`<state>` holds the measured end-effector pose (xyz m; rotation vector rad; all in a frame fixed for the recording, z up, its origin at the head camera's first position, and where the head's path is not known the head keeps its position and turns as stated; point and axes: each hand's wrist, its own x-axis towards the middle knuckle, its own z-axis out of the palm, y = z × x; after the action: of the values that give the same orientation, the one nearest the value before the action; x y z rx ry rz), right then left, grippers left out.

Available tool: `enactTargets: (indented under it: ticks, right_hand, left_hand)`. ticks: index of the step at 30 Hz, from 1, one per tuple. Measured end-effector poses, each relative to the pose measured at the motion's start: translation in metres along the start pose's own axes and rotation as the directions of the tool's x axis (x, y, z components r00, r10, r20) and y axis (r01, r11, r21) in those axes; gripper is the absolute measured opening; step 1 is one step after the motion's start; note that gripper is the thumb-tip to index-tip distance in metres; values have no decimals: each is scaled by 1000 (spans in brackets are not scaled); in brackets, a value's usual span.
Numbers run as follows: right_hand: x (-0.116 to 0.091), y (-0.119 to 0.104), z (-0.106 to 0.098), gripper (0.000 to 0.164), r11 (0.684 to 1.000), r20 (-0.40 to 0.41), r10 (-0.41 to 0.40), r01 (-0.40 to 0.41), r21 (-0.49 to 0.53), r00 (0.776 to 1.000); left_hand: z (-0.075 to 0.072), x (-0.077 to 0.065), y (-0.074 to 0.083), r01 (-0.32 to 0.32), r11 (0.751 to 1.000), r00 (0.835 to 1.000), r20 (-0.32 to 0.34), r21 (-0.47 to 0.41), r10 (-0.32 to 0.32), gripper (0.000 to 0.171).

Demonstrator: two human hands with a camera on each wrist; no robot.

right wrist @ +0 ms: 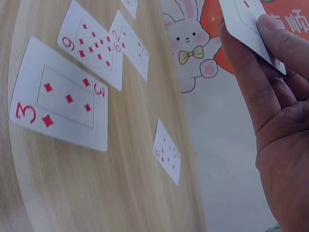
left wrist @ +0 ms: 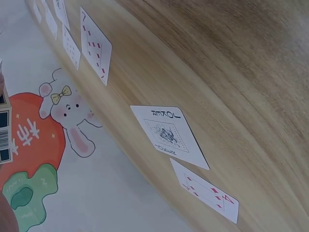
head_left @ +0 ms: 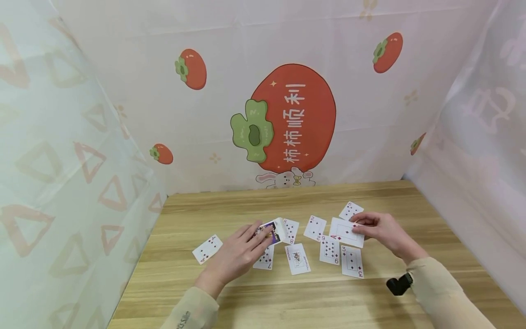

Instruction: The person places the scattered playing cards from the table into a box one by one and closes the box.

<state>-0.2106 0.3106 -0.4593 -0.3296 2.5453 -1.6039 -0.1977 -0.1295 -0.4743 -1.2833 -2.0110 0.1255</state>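
My right hand (head_left: 380, 230) pinches an ace of diamonds (head_left: 343, 232) between thumb and fingers, held above the wooden table; the right wrist view shows the thumb (right wrist: 285, 38) on its face. My left hand (head_left: 238, 251) grips a purple-printed card box (head_left: 276, 232) with a white end. In the left wrist view only the barcode edge of the box (left wrist: 5, 133) shows. Under and around the hands lie diamond cards: a three (head_left: 352, 262), a nine (head_left: 330, 250), a two (head_left: 315, 227), a six (head_left: 351, 210), an eight (head_left: 292, 230) and a partly covered seven (head_left: 265, 261).
A four of diamonds (head_left: 207, 249) lies left of my left hand, and a joker (head_left: 298, 259) lies near the middle. Another, grey joker (left wrist: 169, 135) shows in the left wrist view. A printed cloth backdrop (head_left: 222, 109) rises behind the wooden table (head_left: 296, 301).
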Motion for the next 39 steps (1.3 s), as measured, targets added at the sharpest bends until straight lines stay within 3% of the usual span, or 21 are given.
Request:
enactTargets:
  ticks: [6, 19, 39]
  right_hand:
    - [4, -6, 8, 38, 998, 33, 4, -5, 56, 999]
    - [9, -20, 26, 38, 986, 112, -28, 10, 165, 993]
    - [21, -43, 57, 33, 989, 56, -74, 66, 129, 996]
  left_hand:
    - [0, 6, 4, -18, 1000, 1000, 15, 13, 18, 45]
    - [3, 17, 11, -44, 999, 999, -25, 18, 44, 39]
    - [5, 28, 15, -42, 999, 999, -8, 5, 42, 41]
